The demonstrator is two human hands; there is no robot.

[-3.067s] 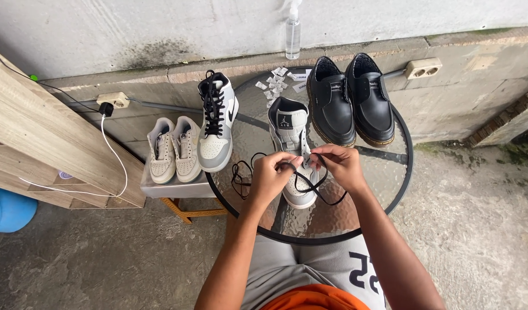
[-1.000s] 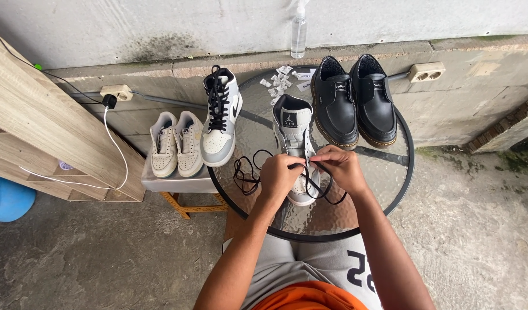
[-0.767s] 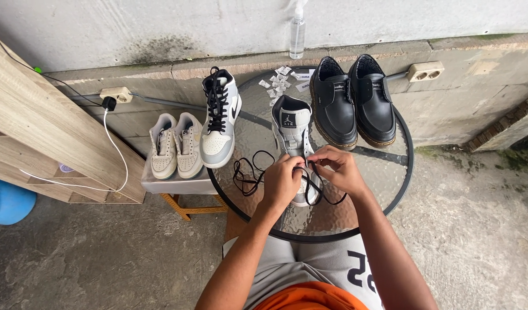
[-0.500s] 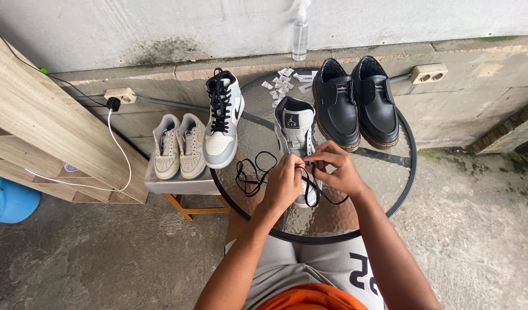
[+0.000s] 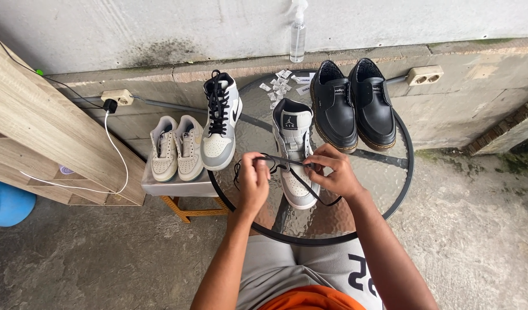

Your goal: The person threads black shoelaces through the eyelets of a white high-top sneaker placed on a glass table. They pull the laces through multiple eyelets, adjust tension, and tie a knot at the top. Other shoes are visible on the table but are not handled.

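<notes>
Glass round table (image 5: 384, 189), concrete floor; hands (image 5: 292, 178) pinching black lace (image 5: 287, 165) over sneaker (image 5: 295, 150).

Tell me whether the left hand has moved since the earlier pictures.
Yes. The left hand has drifted left, away from the grey-and-white sneaker it was beside, drawing the black lace out sideways across that shoe.

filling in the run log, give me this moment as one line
left hand: pinching black lace | right hand: pinching same lace | lace over grey-white high-top sneaker | sneaker on round glass table
</notes>
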